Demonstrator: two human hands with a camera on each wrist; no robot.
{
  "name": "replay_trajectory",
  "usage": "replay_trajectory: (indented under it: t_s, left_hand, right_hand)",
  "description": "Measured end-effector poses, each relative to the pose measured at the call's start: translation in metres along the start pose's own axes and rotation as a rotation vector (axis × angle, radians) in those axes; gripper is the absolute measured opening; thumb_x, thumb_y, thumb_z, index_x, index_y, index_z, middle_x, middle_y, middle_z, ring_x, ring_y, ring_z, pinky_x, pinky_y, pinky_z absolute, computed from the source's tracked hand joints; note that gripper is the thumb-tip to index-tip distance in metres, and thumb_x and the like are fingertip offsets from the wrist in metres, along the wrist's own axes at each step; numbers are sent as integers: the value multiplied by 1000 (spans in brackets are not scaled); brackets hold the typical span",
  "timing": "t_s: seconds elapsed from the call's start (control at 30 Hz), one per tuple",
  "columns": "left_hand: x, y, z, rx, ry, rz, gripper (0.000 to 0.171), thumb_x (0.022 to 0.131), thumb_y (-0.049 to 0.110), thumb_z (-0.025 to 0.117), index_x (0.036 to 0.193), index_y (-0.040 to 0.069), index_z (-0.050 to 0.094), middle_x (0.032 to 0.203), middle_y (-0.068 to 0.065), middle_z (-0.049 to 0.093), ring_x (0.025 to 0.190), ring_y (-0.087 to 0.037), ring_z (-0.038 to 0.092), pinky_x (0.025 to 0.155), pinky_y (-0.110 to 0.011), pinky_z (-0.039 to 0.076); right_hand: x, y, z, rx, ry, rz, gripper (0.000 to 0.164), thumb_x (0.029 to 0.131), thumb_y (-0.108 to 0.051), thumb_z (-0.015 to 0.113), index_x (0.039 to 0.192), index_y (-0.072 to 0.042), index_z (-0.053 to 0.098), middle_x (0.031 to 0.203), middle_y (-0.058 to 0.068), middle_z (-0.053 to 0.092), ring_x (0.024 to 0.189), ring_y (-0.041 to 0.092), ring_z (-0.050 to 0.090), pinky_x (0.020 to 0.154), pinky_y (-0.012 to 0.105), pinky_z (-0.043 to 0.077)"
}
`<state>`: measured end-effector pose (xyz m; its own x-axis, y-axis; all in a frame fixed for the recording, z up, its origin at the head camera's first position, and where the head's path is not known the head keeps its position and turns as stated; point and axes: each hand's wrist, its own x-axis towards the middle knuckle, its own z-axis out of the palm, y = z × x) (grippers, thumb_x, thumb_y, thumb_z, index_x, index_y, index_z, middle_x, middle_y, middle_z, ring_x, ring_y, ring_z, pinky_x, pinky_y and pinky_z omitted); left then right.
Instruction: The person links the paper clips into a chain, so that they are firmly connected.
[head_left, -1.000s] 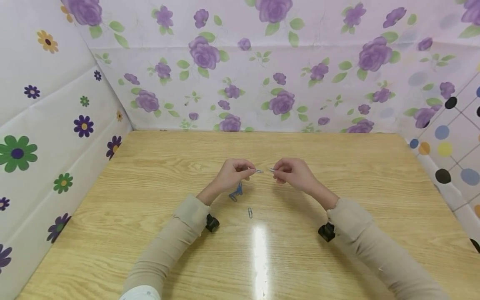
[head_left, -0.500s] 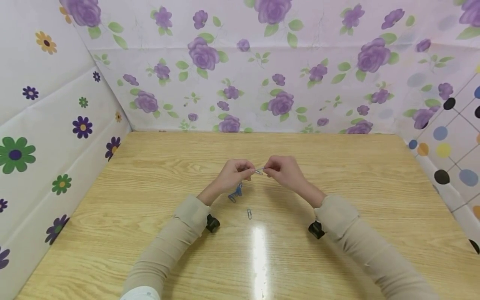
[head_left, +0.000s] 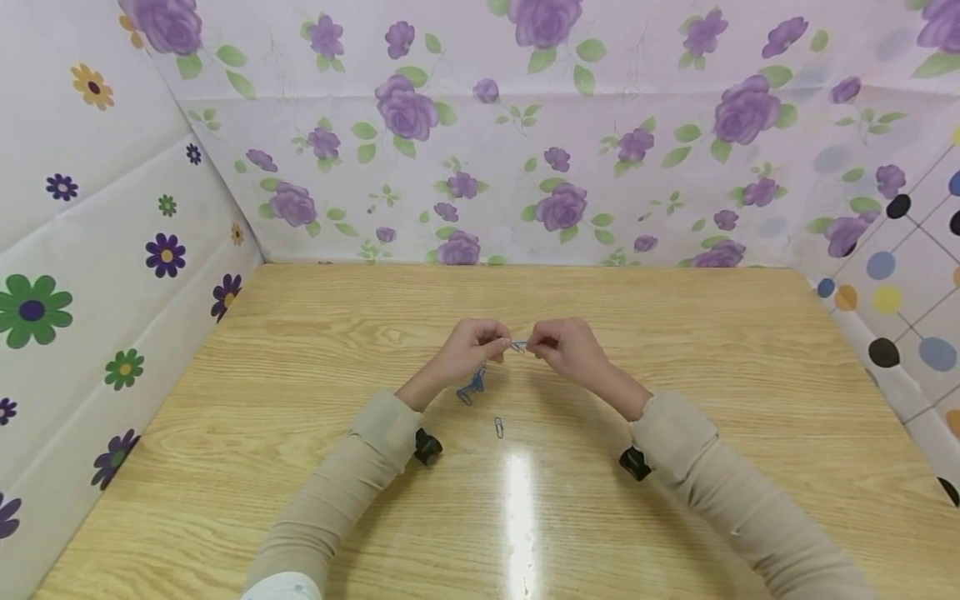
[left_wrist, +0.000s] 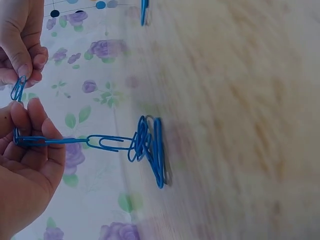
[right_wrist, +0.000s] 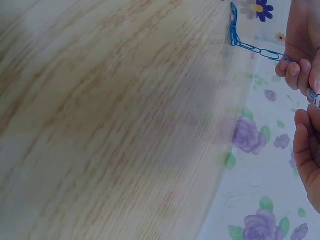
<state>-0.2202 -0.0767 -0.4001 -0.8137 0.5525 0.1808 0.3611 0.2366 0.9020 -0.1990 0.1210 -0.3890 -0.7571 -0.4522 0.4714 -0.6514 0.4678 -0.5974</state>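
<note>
Above the table, my left hand (head_left: 476,344) pinches the end of a chain of blue paper clips (left_wrist: 110,142). From its fingers the chain runs down to a tangled bunch (head_left: 474,385) on the tabletop. My right hand (head_left: 566,346) faces it, thumb and fingertips pinching a paper clip. Blue wire (head_left: 519,345) bridges the small gap between both hands' fingertips. In the left wrist view a clip (left_wrist: 18,89) shows between the two hands. The right wrist view has the chain (right_wrist: 260,50) trailing from the left hand; the right hand's fingertips are close below.
One loose blue paper clip (head_left: 498,427) lies on the wooden table (head_left: 360,517), nearer the body than the hands. A black wrist camera (head_left: 427,447) sits on the left wrist, another (head_left: 635,463) on the right. Flower-patterned sheets (head_left: 480,167) stand behind and beside the table.
My right hand has moved left, bringing its clip from apart to against the clip at my left fingertips. In the last half second it dips slightly. The left hand stays nearly still.
</note>
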Motion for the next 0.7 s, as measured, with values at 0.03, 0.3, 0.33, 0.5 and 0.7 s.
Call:
replay_trajectory:
  t_s: [0.03, 0.3, 0.33, 0.5, 0.7]
  left_hand:
    - [0, 1, 0, 4, -3, -4, 15, 92, 4, 52, 88, -8, 61, 67, -11, 57, 68, -44, 54, 65, -48, 48]
    - [-3, 2, -5, -17, 32, -29, 17, 92, 4, 51, 91, -11, 59, 70, -16, 57, 72, -47, 52, 67, -54, 45]
    - [-3, 1, -5, -24, 28, -25, 17, 92, 4, 51, 91, -11, 59, 70, -17, 58, 72, -47, 51, 66, -54, 45]
    - [-3, 1, -6, -70, 17, -38, 14, 92, 3, 52, 94, -9, 59, 77, -25, 56, 66, -36, 53, 61, -48, 46]
    - [-8, 16, -7, -72, -10, -54, 22, 90, -2, 51, 110, -8, 57, 74, -19, 54, 55, -16, 43, 51, -27, 38]
  right_hand:
    - [-1, 0, 0, -3, -3, -8, 12, 77, 9, 66, 70, 0, 64, 67, 7, 64, 56, 14, 58, 52, 24, 48]
    - [-8, 4, -1, 3, -18, 12, 11, 78, 7, 66, 71, -2, 65, 67, 8, 64, 53, 11, 55, 50, 24, 47]
    - [-8, 5, -2, 8, -19, 24, 10, 78, 6, 66, 73, -1, 65, 67, 7, 64, 54, 11, 55, 50, 24, 47]
    - [-11, 8, -3, 52, 0, 85, 3, 82, 1, 65, 80, 0, 67, 71, 7, 65, 57, 19, 60, 50, 24, 47]
    - [-12, 8, -5, 208, 11, 172, 9, 85, -2, 62, 89, 3, 68, 77, 13, 67, 63, 31, 63, 55, 28, 52]
